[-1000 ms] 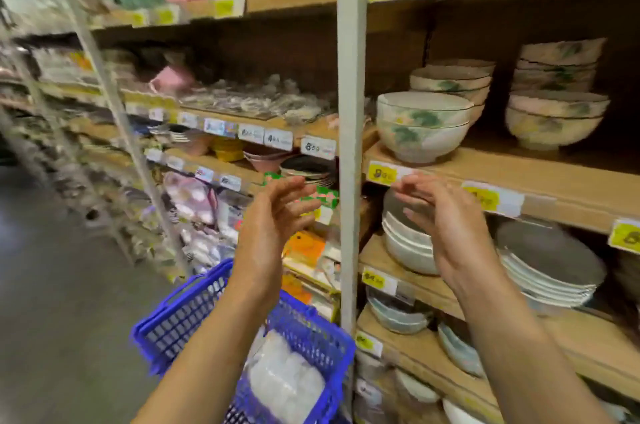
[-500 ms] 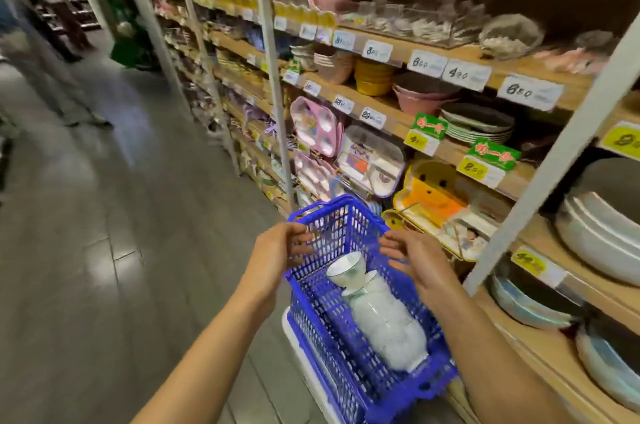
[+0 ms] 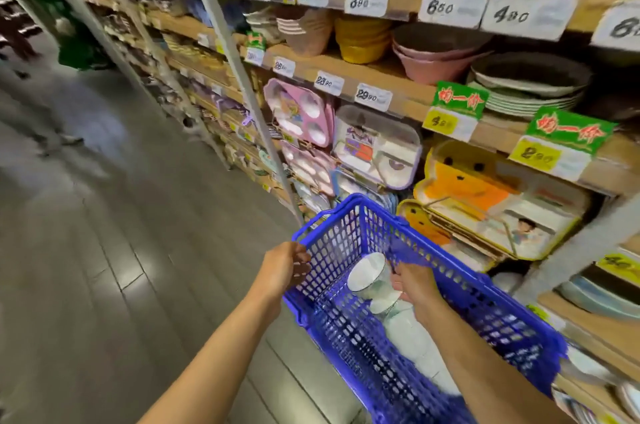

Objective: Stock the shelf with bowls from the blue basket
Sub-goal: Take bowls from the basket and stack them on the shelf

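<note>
The bowl (image 3: 369, 273), white with a thin dark rim, lies tipped on its side in the blue basket (image 3: 346, 215). Its mouth faces the basket's far end, and it sits at the head of a white stack (image 3: 412, 337) that runs along the bottom toward the near end. The right hand (image 3: 415, 286) is down inside, its fingers (image 3: 396, 276) bent against the bowl's outer wall. The thumb is out of sight, so I cannot tell whether they are grasping the bowl or only touching it. The left hand (image 3: 285, 267) has its fingers curled over the rim at the basket's left edge, grasping it, apparently to steady it. To do this step well, I would set the thumb inside the mouth and the fingers under the foot before lifting. I would then draw the bowl straight off the stack so the next one is not dragged, with the basket held until the bowl clears the mesh wall. The shelf (image 3: 398, 91) stands just beyond the basket's right edge, its boards loaded with plates (image 3: 530, 94) and price tags (image 3: 367, 1). Motion blur softens everything, so it is unclear whether the stack is wrapped or how many bowls it holds. What the basket stands on is cut off below, and no free spot on the shelf can be made out.
</note>
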A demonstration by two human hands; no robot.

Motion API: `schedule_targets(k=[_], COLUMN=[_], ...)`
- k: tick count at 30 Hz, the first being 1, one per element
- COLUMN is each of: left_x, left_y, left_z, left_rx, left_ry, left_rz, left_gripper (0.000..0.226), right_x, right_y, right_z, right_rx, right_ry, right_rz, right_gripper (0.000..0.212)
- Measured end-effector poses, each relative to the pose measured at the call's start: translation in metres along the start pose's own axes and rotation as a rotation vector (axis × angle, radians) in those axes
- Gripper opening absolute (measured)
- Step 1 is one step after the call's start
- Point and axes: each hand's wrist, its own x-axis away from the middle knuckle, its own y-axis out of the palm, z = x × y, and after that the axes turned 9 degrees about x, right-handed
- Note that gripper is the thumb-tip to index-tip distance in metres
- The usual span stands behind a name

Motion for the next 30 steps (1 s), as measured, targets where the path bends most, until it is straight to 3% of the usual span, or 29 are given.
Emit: schedule_targets(k=[7,12,16,18,23,30], left_x=[-0.111,-0.183,-0.229,-0.248,-0.276,-0.279], left_y=[0.051,0.082,0.096,0.101,0.126,0.131], left_z=[-0.036,-0.076,-0.111,-0.125,-0.150,-0.177], left_rx=[-0.226,-0.513,-0.671,-0.723,-0.724,-0.816], left_ry=[-0.124,-0.136,-0.264,-0.308,-0.253,-0.247], left_rz=[-0.171,-0.315,-0.486,-0.554,-0.548,-0.540], left_gripper=[0.024,0.032,0.024,0.038,0.044,0.056], right_x=[-0.050,-0.071,-0.080,-0.085,-0.115,-0.146], right_y=[0.030,0.052,0.071,0.088,0.120,0.135], right_z=[0.031,0.046,0.054,0.058,0.067,0.083], right_rx=[0.138,0.123,0.135,0.189,0.282,0.330], right_ry=[0.134,0.257,0.290,0.248,0.235,0.284], right_rz=[0.153,0.275,0.303,0.302,0.349,0.468], right_gripper=[0.031,0.004,0.031,0.037,0.074,0.071])
